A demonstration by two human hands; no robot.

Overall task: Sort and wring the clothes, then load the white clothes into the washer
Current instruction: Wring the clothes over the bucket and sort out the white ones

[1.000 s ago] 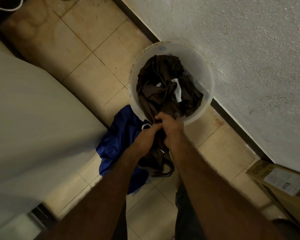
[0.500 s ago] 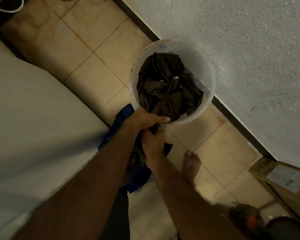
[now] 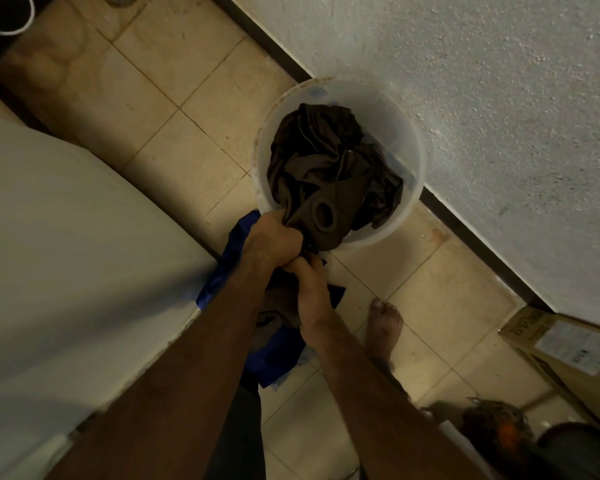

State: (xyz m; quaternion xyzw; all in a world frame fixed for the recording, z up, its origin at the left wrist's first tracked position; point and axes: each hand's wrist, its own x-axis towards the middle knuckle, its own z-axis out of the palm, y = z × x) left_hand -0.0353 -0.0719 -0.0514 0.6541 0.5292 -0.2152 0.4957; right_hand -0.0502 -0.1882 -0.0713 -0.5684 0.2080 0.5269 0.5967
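Both your hands are on the brown cloth (image 3: 321,174). Left hand (image 3: 274,239) is fisted round it right at the near rim of the bucket (image 3: 418,157). Right hand (image 3: 310,289) grips the same cloth just nearer you, fingers curled round it, touching the left hand. Most of the cloth sits bunched in the bucket. A twisted length comes over the near rim, runs through both fists and hangs below them. Your forearms hide its lower end.

The bucket stands on the tile floor (image 3: 174,109), close against the wall (image 3: 499,98) on the right. A blue cloth (image 3: 222,271) lies on the floor under your hands, just beside the bucket's near-left side and up against the washer (image 3: 66,254), which fills the left. Your bare foot (image 3: 385,322) is on the tiles just right of the blue cloth. A cardboard box (image 3: 565,351) sits by the wall, near right. A dark object with an orange patch (image 3: 499,431) is in the near right corner. It's too dim to be sure, possibly a mop head. A white cable (image 3: 6,29) loops at far left.
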